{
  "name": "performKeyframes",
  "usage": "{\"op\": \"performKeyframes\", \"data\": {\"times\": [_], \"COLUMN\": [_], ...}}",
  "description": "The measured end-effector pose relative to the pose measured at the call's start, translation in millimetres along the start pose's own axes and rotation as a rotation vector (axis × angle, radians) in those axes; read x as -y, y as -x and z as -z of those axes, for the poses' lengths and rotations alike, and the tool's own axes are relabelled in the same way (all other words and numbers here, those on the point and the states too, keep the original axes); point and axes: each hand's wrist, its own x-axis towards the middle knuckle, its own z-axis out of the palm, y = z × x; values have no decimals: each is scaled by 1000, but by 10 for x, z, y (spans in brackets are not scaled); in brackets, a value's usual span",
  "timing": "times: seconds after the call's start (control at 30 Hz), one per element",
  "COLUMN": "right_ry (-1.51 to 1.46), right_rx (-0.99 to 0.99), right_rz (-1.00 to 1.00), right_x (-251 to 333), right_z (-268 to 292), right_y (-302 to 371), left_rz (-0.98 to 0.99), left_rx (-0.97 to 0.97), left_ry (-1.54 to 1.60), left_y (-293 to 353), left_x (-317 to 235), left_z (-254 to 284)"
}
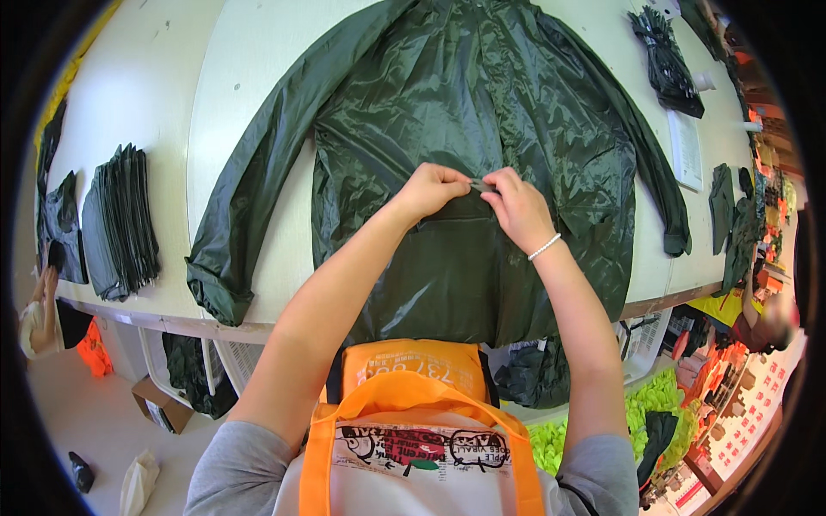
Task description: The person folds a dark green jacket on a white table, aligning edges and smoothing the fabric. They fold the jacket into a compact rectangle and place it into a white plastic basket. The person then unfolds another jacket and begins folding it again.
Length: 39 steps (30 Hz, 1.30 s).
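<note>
A dark green, shiny rain jacket (404,129) lies spread out on the white table, with its sleeves to both sides and its hem hanging at the near edge. My left hand (434,189) is closed in a pinch over the jacket's front. Close beside it, my right hand (520,206), with a white beaded bracelet at the wrist, also pinches. Between my fingertips shows a small greyish piece (480,185) at the jacket's front, too small to name. Both forearms reach in from below over the lower part of the jacket.
A stack of folded dark green garments (120,224) stands at the left, near a co-worker's hands (49,279). A dark bundle (667,64) and a white sheet (685,148) lie at the right. Bright yellow-green cloth (645,404) heaps below right; a cardboard box (163,404) sits lower left.
</note>
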Motion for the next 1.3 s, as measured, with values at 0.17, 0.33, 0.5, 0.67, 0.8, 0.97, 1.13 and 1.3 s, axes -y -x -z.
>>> {"op": "performKeyframes", "data": {"times": [0.17, 0.33, 0.5, 0.67, 0.8, 0.97, 1.13, 1.3], "right_ry": [28, -8, -100, -106, -325, -619, -489, -368], "right_rx": [7, -18, -39, -50, -110, -10, -42, -189], "right_rz": [18, 53, 11, 5, -186, -541, -623, -692], "right_x": [31, 3, -7, -15, -53, -75, -338, -108], "right_z": [50, 34, 20, 10, -43, -137, -482, -457], "right_y": [-20, -5, 5, 7, 30, 63, 91, 53], "left_rz": [-3, 23, 3, 12, -4, -260, -826, -646], "left_rx": [-13, 8, 8, 35, 32, -212, -580, -271], "left_ry": [26, 28, 49, 78, 57, -339, -748, -910], "left_y": [23, 50, 33, 33, 22, 46, 374, 525], "left_x": [-24, -47, -6, -18, -15, 41, 40, 413], "left_z": [-20, -13, -18, -11, -22, -81, -370, -562]}}
